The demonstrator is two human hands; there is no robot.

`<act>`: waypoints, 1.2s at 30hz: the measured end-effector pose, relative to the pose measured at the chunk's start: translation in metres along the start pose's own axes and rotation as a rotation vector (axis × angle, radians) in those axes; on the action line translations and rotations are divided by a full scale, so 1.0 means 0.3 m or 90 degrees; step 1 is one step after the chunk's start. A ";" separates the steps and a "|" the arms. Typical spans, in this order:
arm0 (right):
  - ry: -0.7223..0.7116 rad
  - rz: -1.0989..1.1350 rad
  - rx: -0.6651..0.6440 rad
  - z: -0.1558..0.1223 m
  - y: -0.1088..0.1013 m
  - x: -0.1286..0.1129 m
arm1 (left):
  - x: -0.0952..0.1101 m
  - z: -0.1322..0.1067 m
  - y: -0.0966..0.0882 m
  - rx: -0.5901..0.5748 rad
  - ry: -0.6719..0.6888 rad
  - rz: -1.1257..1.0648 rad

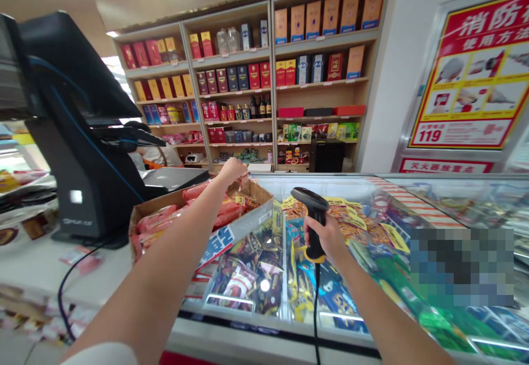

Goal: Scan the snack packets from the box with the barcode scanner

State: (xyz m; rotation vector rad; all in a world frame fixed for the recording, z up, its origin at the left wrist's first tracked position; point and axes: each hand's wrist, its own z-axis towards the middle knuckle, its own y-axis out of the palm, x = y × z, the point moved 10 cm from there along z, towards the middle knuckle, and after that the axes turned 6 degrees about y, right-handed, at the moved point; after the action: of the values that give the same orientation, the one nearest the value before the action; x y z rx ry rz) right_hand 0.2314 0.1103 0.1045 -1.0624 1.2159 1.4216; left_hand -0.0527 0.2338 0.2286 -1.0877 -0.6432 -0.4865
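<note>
My right hand (324,235) is wrapped round the handle of a black and yellow barcode scanner (311,197), held upright above the glass-topped freezer, its cord (316,310) hanging down. My left hand (232,170) reaches over a cardboard box (248,223) to its far side. Its fingers look curled and are mostly turned away; what they hold, if anything, is hidden. Inside the box lie several red-wrapped packets (159,219), with some brown and yellow packets (244,197) close below my left hand.
A black checkout terminal (95,172) stands on the white counter (33,266) at left. Under the freezer's glass (285,266) lie many colourful packages. Behind are shelves (318,86) of boxed goods and bottles. A person (163,155) is partly visible behind the terminal.
</note>
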 end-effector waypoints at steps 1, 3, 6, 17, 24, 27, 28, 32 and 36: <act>0.003 0.019 0.012 0.002 -0.007 0.002 | 0.029 -0.051 0.014 -0.025 0.012 -0.083; 0.011 0.039 0.028 0.009 -0.019 0.011 | 0.055 -0.180 0.079 -0.104 0.006 -0.218; 0.023 0.035 0.031 0.020 -0.026 0.031 | 0.075 -0.375 0.210 -0.212 0.045 -0.406; 0.057 0.056 0.147 0.043 -0.073 0.082 | -0.031 -0.579 0.503 -0.346 0.046 -0.714; -0.012 0.002 0.061 0.017 -0.044 0.006 | -0.140 -0.480 0.340 0.037 0.086 -0.687; -0.002 -0.044 -0.060 -0.005 0.015 -0.013 | -0.205 -0.461 0.263 0.186 0.082 -0.677; 0.006 -0.066 -0.090 -0.013 0.033 -0.012 | -0.215 -0.459 0.254 0.205 0.083 -0.672; 0.021 -0.120 -0.155 -0.033 0.079 0.003 | -0.227 -0.457 0.254 0.222 0.083 -0.649; 0.008 -0.158 -0.162 -0.034 0.086 0.014 | -0.226 -0.456 0.260 0.215 0.071 -0.631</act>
State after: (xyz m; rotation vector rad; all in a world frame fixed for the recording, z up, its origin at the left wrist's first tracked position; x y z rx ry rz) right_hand 0.2055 0.0992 0.1033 -1.3476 0.8903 1.3996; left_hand -0.0183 0.1424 0.0878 -0.3531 -1.1071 -1.2250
